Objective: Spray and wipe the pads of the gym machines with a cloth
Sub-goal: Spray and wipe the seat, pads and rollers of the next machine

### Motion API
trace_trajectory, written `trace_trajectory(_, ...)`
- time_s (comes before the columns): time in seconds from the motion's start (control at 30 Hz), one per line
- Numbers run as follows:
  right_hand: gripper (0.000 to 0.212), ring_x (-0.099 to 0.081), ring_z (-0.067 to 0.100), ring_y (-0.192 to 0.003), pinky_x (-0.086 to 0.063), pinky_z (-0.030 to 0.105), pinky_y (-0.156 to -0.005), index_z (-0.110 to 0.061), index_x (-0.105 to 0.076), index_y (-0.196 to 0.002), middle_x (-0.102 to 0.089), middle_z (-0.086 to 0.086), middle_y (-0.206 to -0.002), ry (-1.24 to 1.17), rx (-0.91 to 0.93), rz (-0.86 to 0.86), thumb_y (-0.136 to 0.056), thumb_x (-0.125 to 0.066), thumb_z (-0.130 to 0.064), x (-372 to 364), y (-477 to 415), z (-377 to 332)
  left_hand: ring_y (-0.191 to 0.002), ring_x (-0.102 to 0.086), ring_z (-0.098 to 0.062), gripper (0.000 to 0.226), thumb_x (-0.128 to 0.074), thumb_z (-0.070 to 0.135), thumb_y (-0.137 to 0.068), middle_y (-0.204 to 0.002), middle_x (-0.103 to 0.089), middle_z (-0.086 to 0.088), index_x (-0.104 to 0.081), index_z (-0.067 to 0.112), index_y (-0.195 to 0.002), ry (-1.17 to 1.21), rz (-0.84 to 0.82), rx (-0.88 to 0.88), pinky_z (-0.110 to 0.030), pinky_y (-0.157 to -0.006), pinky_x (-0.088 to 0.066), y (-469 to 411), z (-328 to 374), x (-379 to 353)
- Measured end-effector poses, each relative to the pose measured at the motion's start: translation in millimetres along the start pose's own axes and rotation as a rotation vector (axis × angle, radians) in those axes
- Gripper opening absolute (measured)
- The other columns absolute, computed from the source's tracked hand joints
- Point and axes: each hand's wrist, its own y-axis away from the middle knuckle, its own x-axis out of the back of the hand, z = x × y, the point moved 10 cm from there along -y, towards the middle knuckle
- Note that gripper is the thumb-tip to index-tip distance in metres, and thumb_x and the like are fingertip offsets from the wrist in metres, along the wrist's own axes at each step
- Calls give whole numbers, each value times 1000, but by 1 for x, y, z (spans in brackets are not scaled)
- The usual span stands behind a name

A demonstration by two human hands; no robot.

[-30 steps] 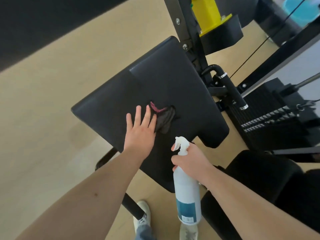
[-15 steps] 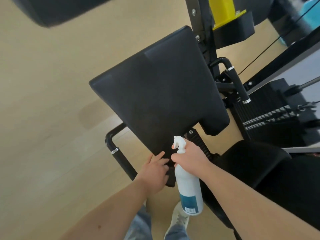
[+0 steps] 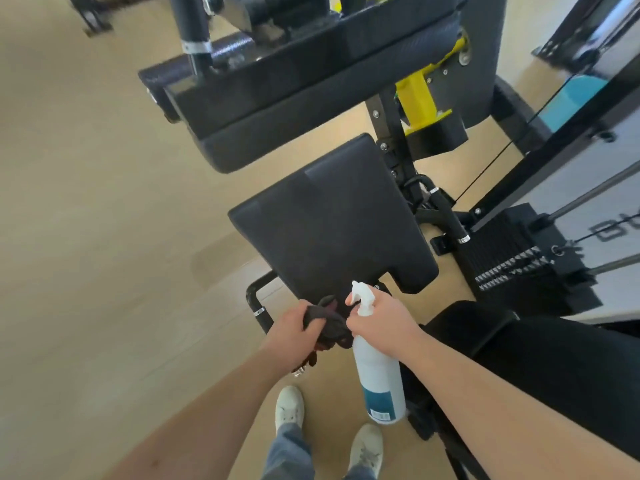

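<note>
"While the cloth (image 3: 329,327) is bunched up like that, log it: on the lower pad (image 3: 332,226) or off it?"

"Entry: at the pad's near edge, touching or just beside it; cannot tell which. Left hand (image 3: 292,329) curled round it, thumb over the top, a tail hanging below the palm. Bunched, I judge, to turn up a fresh face for wiping."

"Right hand?"

"Right hand (image 3: 381,322) wrapped round the neck of the spray bottle (image 3: 379,379). Body hangs upright beneath, white nozzle toward the pad. Finger on trigger: hidden, not recorded. Bottle sits just beside the cloth hand, likely so either can work without a long reach."

"Next surface?"

"Judgement only. Lower pad looks matte and even, no droplets visible. Upper pad (image 3: 311,133) lies beyond and above it, well apart from both hands, so it is probably due next. That calls for a raised bottle and a forward reach."

"Risks?"

"Overspray drifting to the weight stack (image 3: 519,258) on the right. Aim square at the padding."
</note>
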Motion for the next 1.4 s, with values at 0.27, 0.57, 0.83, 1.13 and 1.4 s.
trace_trajectory(0.27,18,-59,12,-82,-45,16,-70,-32,-51,-105,-55,-15,-86,51,120,-26,-93,-65,-30,29,58,-41,-89,-60,-7,39,-72,28,-90,-105,-61,7,-43,26,-116,185,167,-7,-14,-62,-43,61,40,44)
trace_trajectory(0.57,26,-59,13,-85,-53,24,-77,-36,-56,-109,-60,-11,-92,-38,235,-65,-89,-67,-22,43,115,-69,-82,-62,-4,64,-79,21,-82,-101,-56,11,-32,30,-124,144,133,-43,-17,-59,-52,119,73,51)
trace_trajectory(0.83,17,-57,12,-78,-47,20,-67,-30,-52,-91,-57,-6,-84,-148,64,107,-94,-67,-24,65,161,-34,-82,-75,-14,123,-86,20,-80,-117,-63,9,6,52,-154,-3,-139,-215,-28,-71,-63,133,114,9)
trace_trajectory(1.13,17,-56,11,-76,-45,16,-64,-34,-56,-101,-59,-6,-89,-337,-146,316,-94,-68,-25,39,235,20,-85,-61,-4,18,-72,33,-93,-97,-64,14,-56,40,-100,-308,-343,-469,-11,-64,-43,177,136,-27)
trace_trajectory(1.4,15,-60,14,-81,-49,18,-67,-33,-64,-102,-61,-1,-93,-611,-341,479,-92,-70,-23,3,342,98,-91,-62,-11,10,-68,43,-95,-110,-56,10,-63,36,-91,-467,-628,-714,-13,-73,-52,253,141,-123)
